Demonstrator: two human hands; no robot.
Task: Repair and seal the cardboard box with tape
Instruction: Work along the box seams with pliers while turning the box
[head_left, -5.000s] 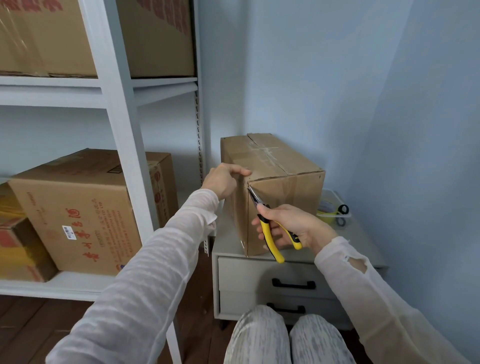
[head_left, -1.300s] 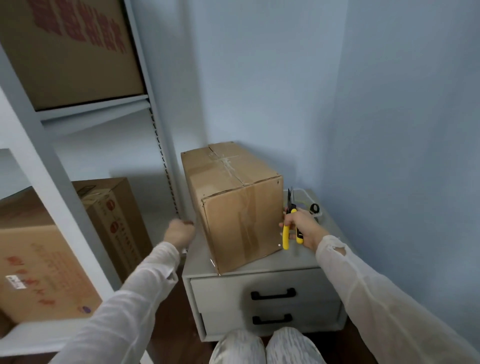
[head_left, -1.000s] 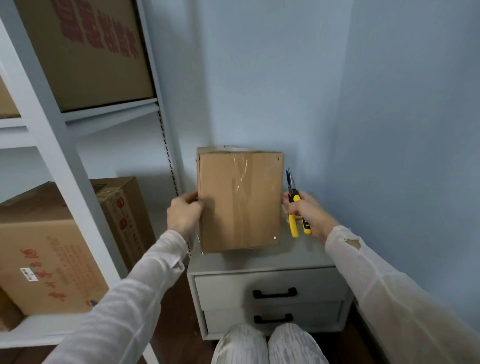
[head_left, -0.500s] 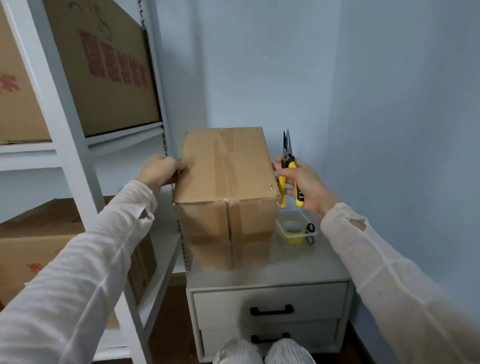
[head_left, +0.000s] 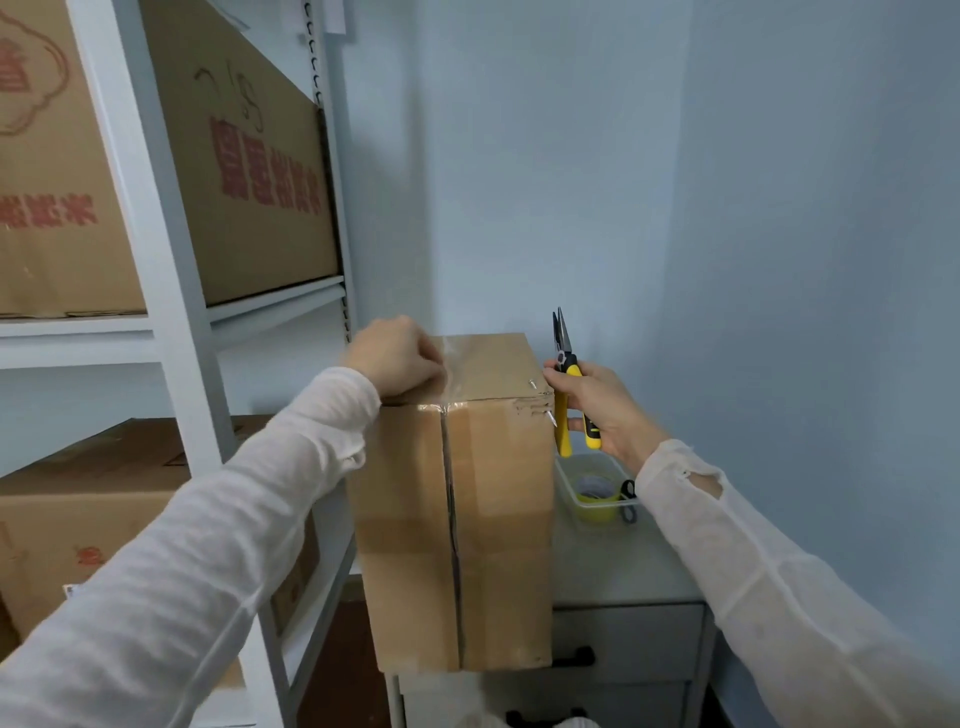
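Observation:
The brown cardboard box stands on end at the front of the white drawer cabinet, its flap seam facing me and clear tape across its top. My left hand rests on the box's top left edge, fingers curled over it. My right hand grips yellow-handled pliers, jaws pointing up, with fingertips touching the box's upper right corner. Two small metal staples stick out at that corner.
A clear plastic tub with a yellow tape roll and black-handled scissors sits on the cabinet right of the box. A white metal shelf rack with big cardboard boxes stands on the left. Blue walls close in behind and to the right.
The box has been turned up on end and pulled toward me, so the seamed flap side faces me. My left hand moved from its side onto its top. The pliers stayed in my right hand.

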